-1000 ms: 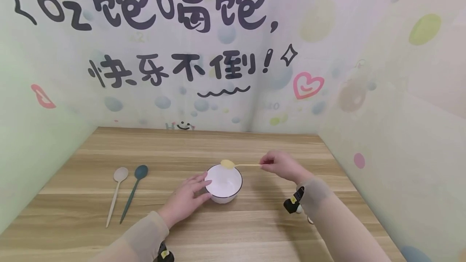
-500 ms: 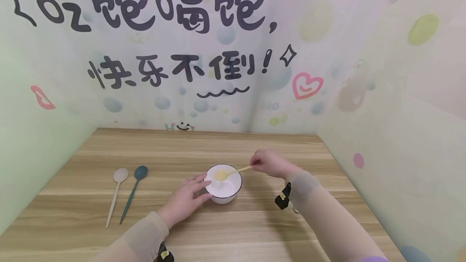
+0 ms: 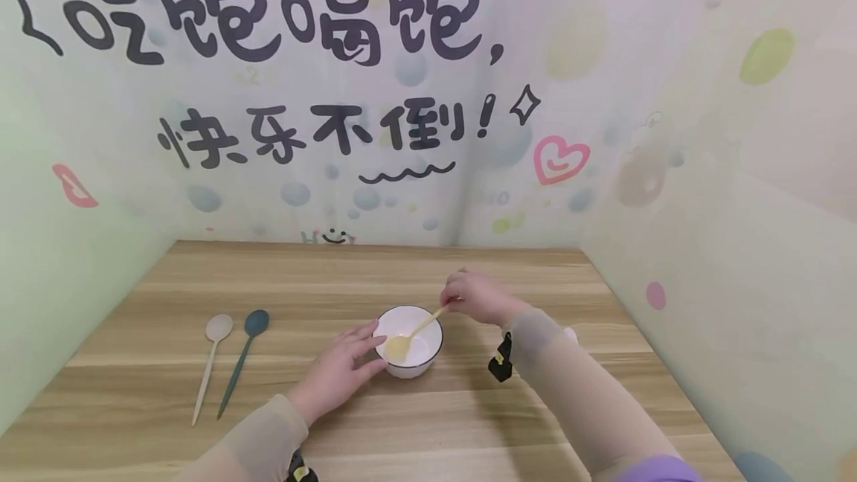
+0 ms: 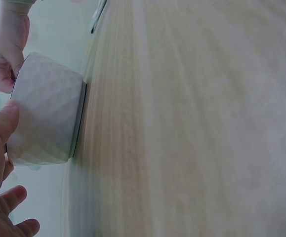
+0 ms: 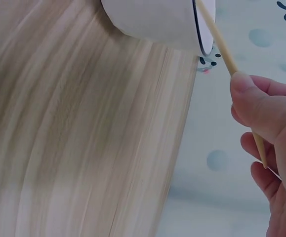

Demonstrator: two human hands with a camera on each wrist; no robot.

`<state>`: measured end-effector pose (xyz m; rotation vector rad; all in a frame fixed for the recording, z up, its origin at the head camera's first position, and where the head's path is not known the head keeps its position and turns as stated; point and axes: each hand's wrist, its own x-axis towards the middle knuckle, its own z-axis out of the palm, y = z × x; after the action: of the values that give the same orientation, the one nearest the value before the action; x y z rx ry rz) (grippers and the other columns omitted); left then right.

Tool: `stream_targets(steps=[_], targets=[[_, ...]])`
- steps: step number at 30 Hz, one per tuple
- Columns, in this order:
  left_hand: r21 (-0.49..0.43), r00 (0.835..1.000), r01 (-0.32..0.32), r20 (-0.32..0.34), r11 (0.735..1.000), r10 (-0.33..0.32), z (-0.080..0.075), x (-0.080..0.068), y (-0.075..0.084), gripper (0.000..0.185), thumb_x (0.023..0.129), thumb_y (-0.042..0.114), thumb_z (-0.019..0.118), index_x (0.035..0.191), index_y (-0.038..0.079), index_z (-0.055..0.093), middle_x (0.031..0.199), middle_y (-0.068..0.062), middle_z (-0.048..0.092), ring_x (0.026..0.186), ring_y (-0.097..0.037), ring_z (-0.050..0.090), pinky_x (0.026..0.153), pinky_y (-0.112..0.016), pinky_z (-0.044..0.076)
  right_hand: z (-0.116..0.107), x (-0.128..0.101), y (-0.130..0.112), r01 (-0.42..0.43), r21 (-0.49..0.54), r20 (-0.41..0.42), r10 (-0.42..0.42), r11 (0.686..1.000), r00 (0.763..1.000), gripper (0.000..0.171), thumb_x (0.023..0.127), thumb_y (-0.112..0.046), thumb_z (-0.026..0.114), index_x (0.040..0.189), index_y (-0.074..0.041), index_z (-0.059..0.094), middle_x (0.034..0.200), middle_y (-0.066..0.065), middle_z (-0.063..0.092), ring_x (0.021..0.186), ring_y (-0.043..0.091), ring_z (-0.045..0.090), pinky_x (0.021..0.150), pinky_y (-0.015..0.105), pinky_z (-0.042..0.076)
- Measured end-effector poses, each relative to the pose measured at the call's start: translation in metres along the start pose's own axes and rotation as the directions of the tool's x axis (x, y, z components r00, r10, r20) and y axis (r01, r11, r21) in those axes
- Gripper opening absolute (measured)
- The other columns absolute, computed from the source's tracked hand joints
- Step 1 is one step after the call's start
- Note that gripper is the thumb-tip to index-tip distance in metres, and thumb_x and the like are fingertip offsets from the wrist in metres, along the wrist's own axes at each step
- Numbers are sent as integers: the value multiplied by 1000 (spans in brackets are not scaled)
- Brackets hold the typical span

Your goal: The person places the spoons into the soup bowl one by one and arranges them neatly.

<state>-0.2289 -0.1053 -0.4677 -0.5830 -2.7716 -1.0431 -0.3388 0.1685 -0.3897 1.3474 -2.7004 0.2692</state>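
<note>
A white bowl (image 3: 407,373) with a dark rim stands upright on the wooden table, its outer wall faceted in the left wrist view. At its left side my left hand (image 3: 338,370) holds it, fingers at the rim and the thumb (image 4: 7,118) against the outer wall. My right hand (image 3: 483,297), above and to the right of the bowl, pinches the handle of a pale yellow spoon (image 3: 422,326). The spoon slants down to the left, its head inside the bowl. In the right wrist view, the tapered handle end (image 5: 260,148) passes between thumb and fingers.
Left of the bowl, a beige spoon (image 3: 213,355) and a dark teal spoon (image 3: 244,359) lie side by side on the table (image 3: 402,445). A small white thing (image 3: 570,335) shows behind the right forearm, mostly hidden. A printed wall (image 3: 415,199) stands behind the table.
My right hand has moved left, and the yellow spoon has gone from level over the bowl's far rim to tilted with its head inside. The left hand keeps its place at the bowl.
</note>
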Motion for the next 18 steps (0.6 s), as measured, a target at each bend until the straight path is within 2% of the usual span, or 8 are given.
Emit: stream_targets(steps=[5, 7, 10, 14, 18], targets=[[-3, 1000, 1, -5, 1000, -1, 0, -1, 0, 45, 90, 34, 69, 128, 10, 64, 148, -6, 44, 137, -34, 36, 112, -53, 27, 5, 6, 0, 14, 4, -39, -14, 1000, 999, 5, 82, -17, 76, 86, -17, 73, 85, -8, 61, 89, 18, 53, 83, 34, 42], [-6, 1000, 2, -7, 1000, -2, 1, -1, 0, 45, 89, 33, 69, 127, 10, 64, 147, -6, 44, 136, -33, 37, 112, -53, 27, 8, 9, 1, 1, 65, -33, 2, 998, 999, 5, 82, -17, 76, 86, -16, 74, 84, -7, 60, 86, 16, 54, 81, 31, 45], [-9, 1000, 7, -2, 1000, -7, 1, -1, 0, 45, 89, 33, 69, 128, 11, 64, 148, -5, 44, 137, -32, 36, 112, -52, 27, 14, 12, 5, -77, 205, 19, 75, 976, 997, 4, 84, -17, 75, 87, -14, 74, 82, -7, 59, 81, 10, 55, 75, 24, 48], [-9, 1000, 12, 3, 1000, -12, 2, 0, 0, 45, 89, 34, 69, 128, 11, 63, 148, -4, 43, 137, -32, 36, 112, -52, 27, 20, 13, 10, -270, 388, 117, 243, 881, 963, 5, 86, -17, 73, 89, -14, 73, 86, -9, 63, 81, 6, 58, 73, 24, 51], [-12, 1000, 3, -4, 1000, -3, 2, 0, 0, 45, 90, 34, 68, 128, 10, 63, 148, -5, 44, 137, -33, 36, 111, -53, 27, 22, 13, 13, -358, 481, 149, 328, 800, 933, 6, 86, -17, 74, 89, -14, 70, 86, -8, 67, 83, 8, 60, 76, 28, 51]])
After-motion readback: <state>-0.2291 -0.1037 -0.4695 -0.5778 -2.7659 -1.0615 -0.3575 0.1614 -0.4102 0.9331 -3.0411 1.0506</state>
